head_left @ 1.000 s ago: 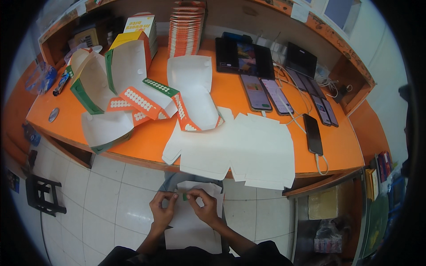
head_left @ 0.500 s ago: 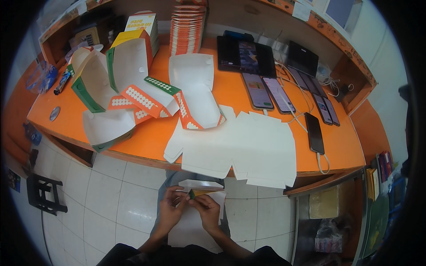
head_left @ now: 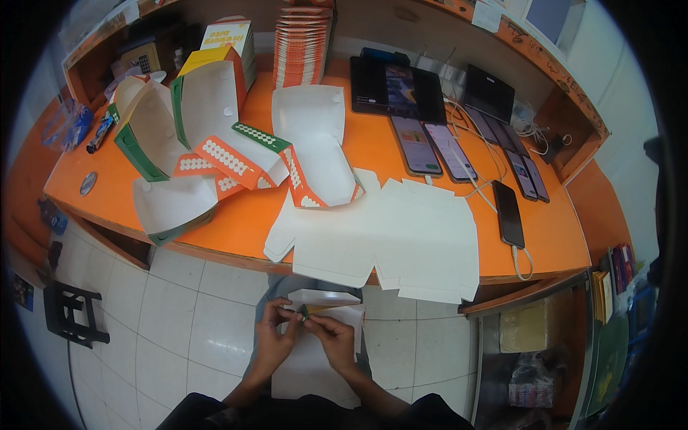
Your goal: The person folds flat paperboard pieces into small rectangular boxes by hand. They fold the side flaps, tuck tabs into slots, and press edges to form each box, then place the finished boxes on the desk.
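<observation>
A partly folded cardboard box [head_left: 304, 369], white inside with a green and yellow corner, lies across my lap. My left hand [head_left: 276, 330] pinches its green corner flap between thumb and fingers. Close beside it, my right hand [head_left: 330, 338] grips the same corner, the two sets of fingertips almost touching. On the orange table [head_left: 247, 233] ahead, flat white box blanks [head_left: 401, 240] overhang the front edge. Several folded open boxes [head_left: 315, 168] in orange, green and white crowd the left half of the table.
A tall stack of folded cartons [head_left: 301, 46] stands at the back. Phones [head_left: 507, 215] with charging cables and a tablet [head_left: 396, 89] lie on the right. A black stool [head_left: 75, 313] is on the tiled floor at left; an open shelf [head_left: 527, 351] stands at lower right.
The green corner flap has tipped more upright between my fingertips and shifted slightly left. Both hands stay at nearly the same place; the table things have not moved.
</observation>
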`<action>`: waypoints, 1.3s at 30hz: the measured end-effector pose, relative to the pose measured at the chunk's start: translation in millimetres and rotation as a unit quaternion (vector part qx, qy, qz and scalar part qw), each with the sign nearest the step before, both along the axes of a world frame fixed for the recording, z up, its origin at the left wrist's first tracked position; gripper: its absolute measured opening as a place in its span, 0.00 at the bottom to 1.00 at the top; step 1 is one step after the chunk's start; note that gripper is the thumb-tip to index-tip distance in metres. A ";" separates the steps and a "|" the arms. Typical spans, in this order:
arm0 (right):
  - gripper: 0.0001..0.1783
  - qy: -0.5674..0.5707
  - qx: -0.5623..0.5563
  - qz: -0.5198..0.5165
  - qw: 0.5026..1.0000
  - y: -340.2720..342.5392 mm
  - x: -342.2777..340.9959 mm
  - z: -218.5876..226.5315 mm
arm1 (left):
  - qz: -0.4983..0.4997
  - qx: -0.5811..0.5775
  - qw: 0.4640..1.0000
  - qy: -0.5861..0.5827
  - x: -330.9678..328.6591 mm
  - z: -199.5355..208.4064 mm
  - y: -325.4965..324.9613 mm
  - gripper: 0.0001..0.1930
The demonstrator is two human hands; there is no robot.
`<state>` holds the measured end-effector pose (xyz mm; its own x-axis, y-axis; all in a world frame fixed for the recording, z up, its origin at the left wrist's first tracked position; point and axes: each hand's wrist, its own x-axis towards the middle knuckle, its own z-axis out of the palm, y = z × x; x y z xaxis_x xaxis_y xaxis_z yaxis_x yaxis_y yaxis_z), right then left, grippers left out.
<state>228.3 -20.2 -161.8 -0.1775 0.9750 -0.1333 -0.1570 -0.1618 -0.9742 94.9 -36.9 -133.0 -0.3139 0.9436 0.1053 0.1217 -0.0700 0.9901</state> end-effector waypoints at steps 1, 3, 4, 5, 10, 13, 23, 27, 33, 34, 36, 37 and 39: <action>0.13 0.015 -0.005 -0.001 1.000 1.4 0.0 -0.7 | -0.004 -0.003 1.000 0.004 -0.4 1.1 0.2 0.15; 0.12 0.036 -0.011 -0.001 0.999 3.1 -0.2 -2.7 | -0.010 0.000 1.000 0.016 -1.3 3.6 0.5 0.16; 0.12 0.042 -0.011 -0.001 0.999 4.3 -0.2 -4.1 | -0.028 -0.010 0.999 0.027 -2.4 5.2 0.7 0.17; 0.11 0.050 -0.013 -0.002 0.999 5.2 -0.2 -5.6 | -0.047 -0.019 0.998 0.039 -4.1 7.1 0.7 0.18; 0.09 0.081 -0.020 -0.006 0.996 10.9 3.3 -11.2 | -0.105 -0.052 0.992 0.047 -8.3 17.1 -2.2 0.22; 0.10 0.136 -0.069 0.034 0.988 16.2 9.5 -9.2 | -0.110 -0.043 0.993 0.016 -1.0 19.0 -5.5 0.23; 0.20 0.047 0.004 0.060 0.997 18.8 -0.8 2.8 | -0.125 -0.230 0.957 0.123 -12.4 7.7 -7.2 0.22; 0.25 -0.118 0.088 0.165 0.975 4.5 -4.5 -1.6 | -0.115 -0.274 0.949 0.105 -24.9 5.9 -2.4 0.22; 0.35 -0.190 0.071 0.178 0.963 2.2 -0.2 -9.7 | -0.133 -0.219 0.967 -0.007 -21.9 -2.7 -10.3 0.17; 0.36 -0.173 0.100 0.184 0.962 2.9 -0.1 -10.2 | -0.133 -0.179 0.975 0.007 -21.1 -5.0 -12.1 0.16; 0.36 -0.148 0.161 0.168 0.961 1.8 -0.8 -9.8 | -0.132 -0.122 0.983 0.036 -19.2 -10.2 -12.7 0.14; 0.37 -0.158 0.162 0.179 0.957 1.1 -1.0 -9.0 | -0.121 -0.141 0.982 0.033 -19.8 -12.2 -12.4 0.14; 0.38 -0.176 0.166 0.206 0.948 -1.5 -1.9 -6.2 | -0.102 -0.207 0.973 0.030 -21.6 -15.4 -9.8 0.14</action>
<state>226.3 -21.7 -167.9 -0.5530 0.8319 0.0465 0.1973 0.1849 -0.9627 73.3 -46.7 -148.4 -0.1206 0.9513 -0.2838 0.2045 0.3035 0.9306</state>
